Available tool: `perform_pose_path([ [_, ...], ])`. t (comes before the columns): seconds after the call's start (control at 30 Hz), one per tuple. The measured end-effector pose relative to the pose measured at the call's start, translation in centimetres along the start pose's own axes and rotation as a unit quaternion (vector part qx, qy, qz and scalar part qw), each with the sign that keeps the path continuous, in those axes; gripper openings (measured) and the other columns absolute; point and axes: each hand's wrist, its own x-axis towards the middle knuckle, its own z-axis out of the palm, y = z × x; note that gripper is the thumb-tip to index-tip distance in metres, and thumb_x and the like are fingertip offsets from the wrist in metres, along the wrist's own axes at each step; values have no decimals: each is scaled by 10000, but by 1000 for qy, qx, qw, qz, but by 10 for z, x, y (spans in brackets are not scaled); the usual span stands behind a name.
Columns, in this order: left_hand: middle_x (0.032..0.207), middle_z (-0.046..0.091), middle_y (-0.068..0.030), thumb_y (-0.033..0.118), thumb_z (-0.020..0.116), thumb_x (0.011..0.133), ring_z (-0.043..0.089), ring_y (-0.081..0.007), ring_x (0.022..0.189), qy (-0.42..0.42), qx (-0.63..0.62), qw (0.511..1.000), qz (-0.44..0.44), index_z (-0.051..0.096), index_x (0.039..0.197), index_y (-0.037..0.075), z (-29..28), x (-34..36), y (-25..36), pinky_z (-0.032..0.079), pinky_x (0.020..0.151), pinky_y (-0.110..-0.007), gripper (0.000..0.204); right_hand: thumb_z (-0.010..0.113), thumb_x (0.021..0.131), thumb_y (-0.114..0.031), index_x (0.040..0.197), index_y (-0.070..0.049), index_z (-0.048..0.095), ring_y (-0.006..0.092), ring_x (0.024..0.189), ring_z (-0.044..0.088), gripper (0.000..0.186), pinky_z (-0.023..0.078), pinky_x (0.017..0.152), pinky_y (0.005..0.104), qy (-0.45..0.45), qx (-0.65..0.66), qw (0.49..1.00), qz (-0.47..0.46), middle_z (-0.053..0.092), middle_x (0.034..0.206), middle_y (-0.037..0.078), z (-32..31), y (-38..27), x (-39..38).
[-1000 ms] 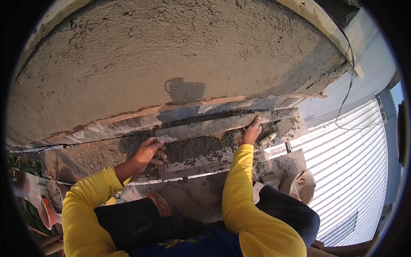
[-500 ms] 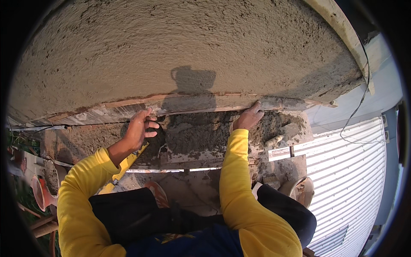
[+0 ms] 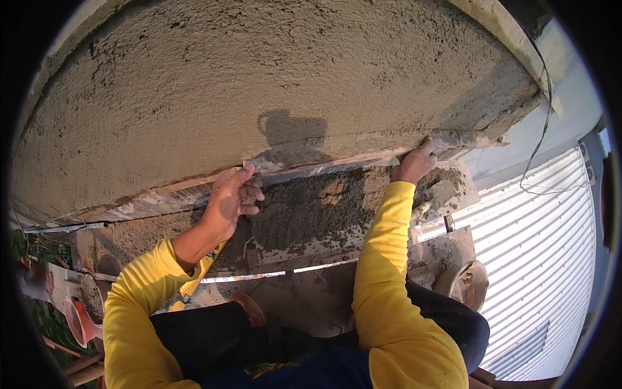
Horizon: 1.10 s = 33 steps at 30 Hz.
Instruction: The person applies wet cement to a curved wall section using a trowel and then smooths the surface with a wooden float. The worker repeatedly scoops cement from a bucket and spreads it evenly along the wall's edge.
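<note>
My left hand [image 3: 230, 198] holds the left end of a long grey, mortar-smeared board [image 3: 295, 152] with thumb and forefinger, its other fingers curled loosely. My right hand [image 3: 416, 162] grips the board farther right. The board lies against the lower edge of a wide, rough grey plastered surface [image 3: 272, 71]. Below it, wet mortar [image 3: 304, 214] is heaped on a plank. A trowel with a pale handle [image 3: 421, 211] lies right of the mortar, partly behind my right wrist. A yellow tool like a spirit level [image 3: 191, 285] lies under my left forearm, partly hidden.
A round bucket [image 3: 473, 285] stands by my right knee. Orange-red containers [image 3: 81, 321] sit at the left, beside greenery. A loose black cable [image 3: 544, 129] hangs down the right side over a white corrugated roof [image 3: 531, 259]. Wooden pieces [image 3: 84, 369] show at the lower left.
The board has moved up from over the mortar bed onto the lower edge of the plastered surface. Both hands have risen with it and shifted slightly right since the last frame.
</note>
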Motion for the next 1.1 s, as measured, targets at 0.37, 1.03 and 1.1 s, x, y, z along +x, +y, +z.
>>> perform_pose_path([
  [0.37, 867, 622, -1, 504, 607, 1048, 613, -146, 770, 116, -64, 988, 77, 564, 1045, 164, -94, 0, -54, 434, 639, -328, 343, 554, 1109, -438, 1456, 183, 397, 491, 1301, 537, 728, 416, 1117, 511, 43, -155, 985, -69, 513, 1414, 397, 36, 41, -100],
  [1.03, 835, 587, -6, 540, 665, 1009, 581, -143, 741, 230, -84, 968, 63, 562, 978, 149, -164, -30, -62, 398, 637, -307, 405, 587, 1099, -395, 1137, 28, 442, 217, 938, 454, 449, 443, 898, 382, -75, -74, 993, -48, 427, 988, 85, 45, 37, -191],
  [1.1, 837, 593, -12, 525, 668, 1016, 585, -146, 741, 205, -92, 971, 85, 564, 985, 147, -141, -32, -43, 402, 629, -310, 393, 591, 1096, -395, 1126, 38, 443, 219, 921, 458, 458, 447, 873, 366, -22, -20, 998, -51, 437, 976, 88, 54, 29, -172],
])
